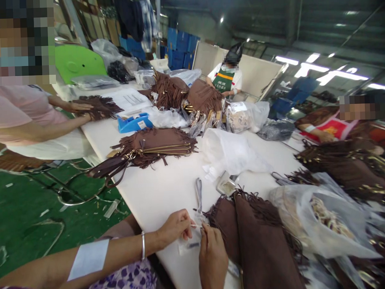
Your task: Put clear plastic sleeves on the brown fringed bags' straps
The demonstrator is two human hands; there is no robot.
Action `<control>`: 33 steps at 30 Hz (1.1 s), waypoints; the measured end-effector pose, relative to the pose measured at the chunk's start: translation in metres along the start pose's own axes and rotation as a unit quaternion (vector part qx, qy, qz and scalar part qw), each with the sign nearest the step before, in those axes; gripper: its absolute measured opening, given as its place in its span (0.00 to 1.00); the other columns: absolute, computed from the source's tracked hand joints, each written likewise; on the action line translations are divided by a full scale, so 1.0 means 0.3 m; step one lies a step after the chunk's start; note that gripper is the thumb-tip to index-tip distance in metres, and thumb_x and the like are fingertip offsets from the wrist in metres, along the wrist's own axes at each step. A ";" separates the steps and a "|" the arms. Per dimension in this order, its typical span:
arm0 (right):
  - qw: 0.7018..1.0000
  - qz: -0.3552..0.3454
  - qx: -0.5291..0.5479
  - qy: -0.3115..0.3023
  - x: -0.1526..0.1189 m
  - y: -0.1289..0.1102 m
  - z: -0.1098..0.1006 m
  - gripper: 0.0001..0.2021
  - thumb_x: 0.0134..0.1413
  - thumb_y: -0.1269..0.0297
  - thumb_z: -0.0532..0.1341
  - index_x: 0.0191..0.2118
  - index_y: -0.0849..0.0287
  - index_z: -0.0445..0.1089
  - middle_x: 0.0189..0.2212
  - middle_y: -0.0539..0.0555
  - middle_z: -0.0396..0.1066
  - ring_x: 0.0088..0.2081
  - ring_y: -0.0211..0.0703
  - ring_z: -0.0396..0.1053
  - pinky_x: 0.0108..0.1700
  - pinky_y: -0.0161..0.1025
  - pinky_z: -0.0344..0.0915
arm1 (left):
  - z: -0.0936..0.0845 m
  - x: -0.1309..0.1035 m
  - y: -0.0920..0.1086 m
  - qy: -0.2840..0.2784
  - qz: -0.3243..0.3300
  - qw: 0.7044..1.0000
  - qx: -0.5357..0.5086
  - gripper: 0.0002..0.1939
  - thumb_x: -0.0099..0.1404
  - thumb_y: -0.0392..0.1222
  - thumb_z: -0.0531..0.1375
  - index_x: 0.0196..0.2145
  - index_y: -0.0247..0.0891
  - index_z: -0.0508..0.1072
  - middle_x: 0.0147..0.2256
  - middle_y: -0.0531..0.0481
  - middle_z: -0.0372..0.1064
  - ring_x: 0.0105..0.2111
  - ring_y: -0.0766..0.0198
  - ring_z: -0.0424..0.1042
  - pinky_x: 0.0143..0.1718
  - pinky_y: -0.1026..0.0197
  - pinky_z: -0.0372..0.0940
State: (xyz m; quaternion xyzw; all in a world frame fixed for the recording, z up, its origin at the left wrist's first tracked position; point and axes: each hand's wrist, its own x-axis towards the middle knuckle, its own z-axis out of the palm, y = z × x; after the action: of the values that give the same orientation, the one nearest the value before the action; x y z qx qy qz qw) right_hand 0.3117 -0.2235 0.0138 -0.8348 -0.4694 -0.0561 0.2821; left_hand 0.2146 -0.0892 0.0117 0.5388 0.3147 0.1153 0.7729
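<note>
Thin white piece (195, 225) | long axis crosswise, left hand (176, 227) to right hand (213, 255) | grip: both pinching it

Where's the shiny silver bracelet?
In the head view, low, left of centre, the silver bracelet circles the left wrist, between the left hand and the white patch.

- Green apron (225, 81) across the table (150, 194): pale capitals on the chest, blurred, perhaps beginning "ONE", with smaller characters beneath that cannot be made out.
- White sheet (128, 101) on the table: lines of dark print, too small to read.
- Blue dispenser (128, 124): a white label (142, 124) with illegible marks.
- Clear bag (239, 121): a white label with faint, unreadable print.
- Red apron (331, 130): a yellow motif, its details blurred.
</note>
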 end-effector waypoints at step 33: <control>0.965 0.140 0.185 -0.118 0.051 0.044 -0.030 0.13 0.60 0.55 0.55 0.38 0.55 0.73 0.35 0.54 0.76 0.36 0.45 0.74 0.38 0.37 0.66 | 0.049 0.029 0.007 -0.016 0.042 0.998 0.040 0.10 0.55 0.38 0.58 0.34 0.32 0.75 0.26 0.48 0.73 0.22 0.65 0.69 0.24 0.66 0.60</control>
State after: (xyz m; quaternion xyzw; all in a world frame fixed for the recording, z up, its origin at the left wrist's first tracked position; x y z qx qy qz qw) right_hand 0.3325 -0.2220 0.0212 -0.8261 -0.3799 0.1712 0.3794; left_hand 0.2307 -0.0950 0.0138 0.5836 0.2835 0.1263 0.7504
